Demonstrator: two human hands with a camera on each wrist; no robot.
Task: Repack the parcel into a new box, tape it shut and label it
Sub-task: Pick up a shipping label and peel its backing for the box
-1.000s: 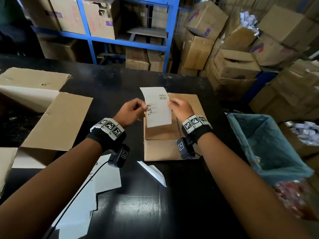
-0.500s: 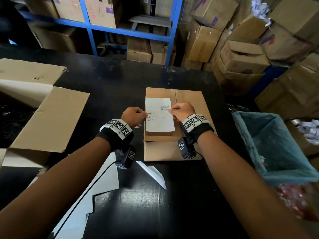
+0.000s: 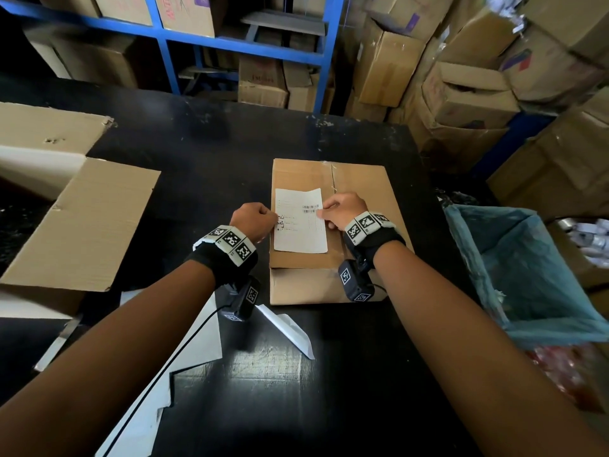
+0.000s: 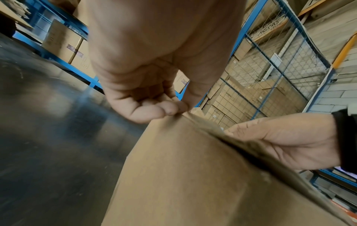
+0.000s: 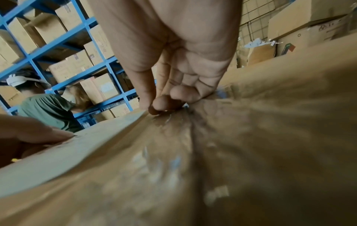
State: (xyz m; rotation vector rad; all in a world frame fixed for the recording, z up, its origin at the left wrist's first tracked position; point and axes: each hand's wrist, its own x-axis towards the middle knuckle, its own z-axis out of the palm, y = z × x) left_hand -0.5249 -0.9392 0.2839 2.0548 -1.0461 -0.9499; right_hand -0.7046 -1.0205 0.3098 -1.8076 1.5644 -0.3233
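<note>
A closed brown cardboard box (image 3: 359, 179) lies on the black table (image 3: 230, 153), its top flaps meeting along a middle seam. A white shipping label (image 3: 300, 222) with barcodes lies flat on the left half of its lid. My left hand (image 3: 255, 221) pinches the label's left edge with curled fingers, and the left wrist view shows those fingertips (image 4: 170, 109) at the box top. My right hand (image 3: 342, 209) pinches the label's right edge; its fingertips (image 5: 160, 104) press down on the box (image 5: 231, 152).
Flattened cardboard (image 3: 82, 222) lies at the table's left. White backing paper (image 3: 286, 331) and larger white sheets (image 3: 194, 341) lie near the front. A bin with a blue liner (image 3: 527, 275) stands right of the table. Blue shelving (image 3: 237, 44) and stacked boxes (image 3: 461, 94) fill the back. A person (image 5: 44, 105) works at the shelves.
Both hands have brought the label down from an upright hold above the box to lying flat on the lid, still gripping its two side edges.
</note>
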